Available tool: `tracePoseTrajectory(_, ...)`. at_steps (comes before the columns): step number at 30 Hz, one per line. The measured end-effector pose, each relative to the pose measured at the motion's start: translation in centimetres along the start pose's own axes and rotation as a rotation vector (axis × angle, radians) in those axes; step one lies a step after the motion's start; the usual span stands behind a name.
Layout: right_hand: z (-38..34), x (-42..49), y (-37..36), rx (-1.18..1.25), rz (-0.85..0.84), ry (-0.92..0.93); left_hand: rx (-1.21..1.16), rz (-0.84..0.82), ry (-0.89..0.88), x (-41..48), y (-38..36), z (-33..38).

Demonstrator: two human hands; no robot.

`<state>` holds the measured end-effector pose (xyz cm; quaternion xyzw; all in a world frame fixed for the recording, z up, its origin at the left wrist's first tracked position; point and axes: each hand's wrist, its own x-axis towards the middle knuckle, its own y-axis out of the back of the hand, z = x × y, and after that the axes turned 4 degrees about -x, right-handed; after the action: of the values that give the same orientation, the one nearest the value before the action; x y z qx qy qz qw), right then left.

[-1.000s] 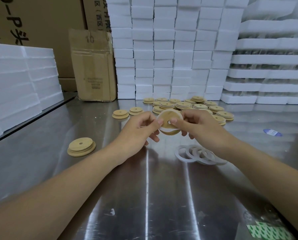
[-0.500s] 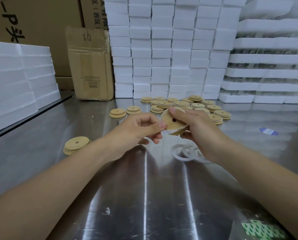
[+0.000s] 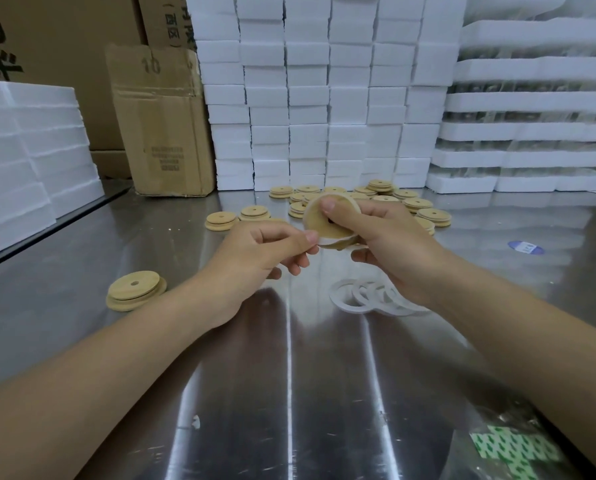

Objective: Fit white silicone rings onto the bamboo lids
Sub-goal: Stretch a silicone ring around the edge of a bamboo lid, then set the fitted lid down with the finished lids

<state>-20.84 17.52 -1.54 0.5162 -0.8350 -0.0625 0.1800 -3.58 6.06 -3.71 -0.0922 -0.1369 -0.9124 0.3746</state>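
My right hand (image 3: 390, 242) grips a round bamboo lid (image 3: 320, 221) with a small centre hole, held above the steel table and tilted toward me, thumb on its face. A white silicone ring (image 3: 327, 241) sits around the lid's lower rim. My left hand (image 3: 265, 252) pinches that ring at the lid's lower left edge. Several loose white rings (image 3: 365, 295) lie on the table below my right wrist. A heap of bamboo lids (image 3: 407, 204) lies behind my hands. Two stacked lids (image 3: 135, 292) rest at the left.
The steel table (image 3: 289, 393) carries white foam blocks (image 3: 324, 98) stacked along the back and at the left (image 3: 29, 150). A worn cardboard box (image 3: 161, 123) stands back left. A blue sticker (image 3: 526, 247) lies at the right, a green-printed plastic bag (image 3: 507, 448) at the near right.
The lid has turned in my right hand so its face now tilts toward me. My left fingers have moved down to its lower left rim, pinching the ring there.
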Motion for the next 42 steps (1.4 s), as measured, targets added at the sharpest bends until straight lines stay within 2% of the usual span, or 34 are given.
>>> tracePoseTrajectory(8, 0.4, -0.1, -1.3, 0.252, 0.06, -0.192, 0.041, 0.007, -0.113, 0.1, 0.0, -0.1)
tracePoseTrajectory(16, 0.5, -0.2, -1.2, 0.155, 0.063, -0.111, 0.021, 0.032, -0.021, -0.1, -0.3, -0.4)
tracePoseTrajectory(19, 0.5, -0.1, -1.1, 0.182, 0.081, -0.128, 0.038, -0.028, -0.017, 0.1, -0.1, -0.4)
tracePoseTrajectory(22, 0.6, 0.0, -1.3, 0.312, 0.07, -0.219, 0.09, -0.101, -0.021, 0.2, 0.0, -0.4)
tracePoseTrajectory(25, 0.9, 0.1, -1.6, 0.365, 0.07, -0.259, 0.086, -0.112, -0.018, 0.2, 0.0, -0.4)
tracePoseTrajectory(32, 0.9, 0.5, -0.8, 0.242, 0.02, -0.144, 0.0, 0.044, -0.026, 0.1, -0.1, -0.1)
tracePoseTrajectory(36, 0.9, 0.5, -0.9, 0.208, -0.013, -0.141, -0.045, 0.145, -0.031, 0.3, 0.0, -0.1)
tracePoseTrajectory(42, 1.0, 0.6, -0.6, 0.12, -0.216, -0.205, -0.099, 0.142, 0.098, 0.5, 0.1, -0.5)
